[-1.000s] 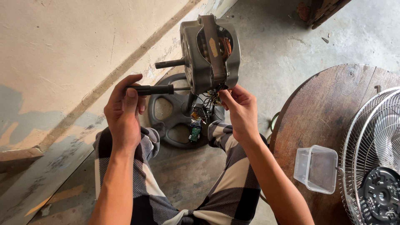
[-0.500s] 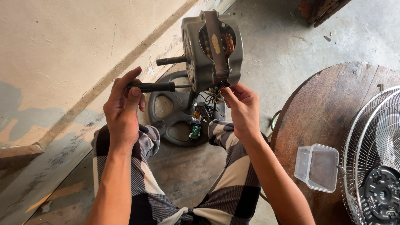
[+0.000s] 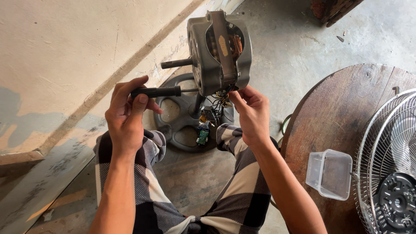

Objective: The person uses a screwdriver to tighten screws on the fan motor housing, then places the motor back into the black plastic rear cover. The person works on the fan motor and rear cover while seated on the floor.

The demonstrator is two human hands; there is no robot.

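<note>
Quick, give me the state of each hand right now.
Left hand: closed on the black screwdriver, its tip at the fan motor.
Right hand: fingers pinching at the wires under the motor.

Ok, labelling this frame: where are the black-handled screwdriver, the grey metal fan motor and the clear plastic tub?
black-handled screwdriver [image 3: 157, 92], head view, mid-handle.
grey metal fan motor [image 3: 203, 65], head view, front housing.
clear plastic tub [image 3: 329, 174], head view, inside wall.

A rough grey concrete floor [image 3: 303, 39] fills the scene, stained and cracked in places. On the left a pale plastered wall [image 3: 65, 47] meets the floor along a painted skirting band. At right stands a round dark wooden bench [image 3: 342, 117], worn and scuffed. Dark wooden furniture [image 3: 333, 8] shows at the top edge. Soft daylight, no hard shadows
</note>
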